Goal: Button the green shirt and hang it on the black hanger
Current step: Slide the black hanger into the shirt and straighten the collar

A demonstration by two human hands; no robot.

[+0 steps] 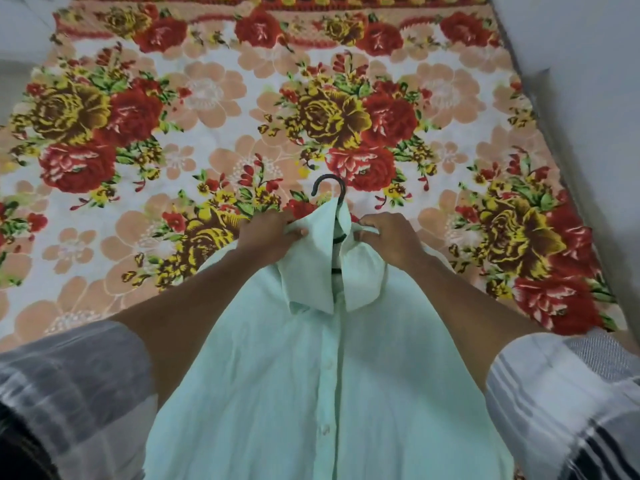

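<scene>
I see the pale green shirt lying front up, its placket buttoned below the collar, which stands open at the top. The black hanger sits inside it, its hook poking out above the collar.

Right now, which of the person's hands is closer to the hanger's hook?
The right hand, pinching the collar just beside the black hanger. The left hand grips the green shirt farther away.

The shirt lies on the bedspread before me. My left hand sits left of its collar, my right hand right; the hanger hook pokes out beyond the collar.
</scene>
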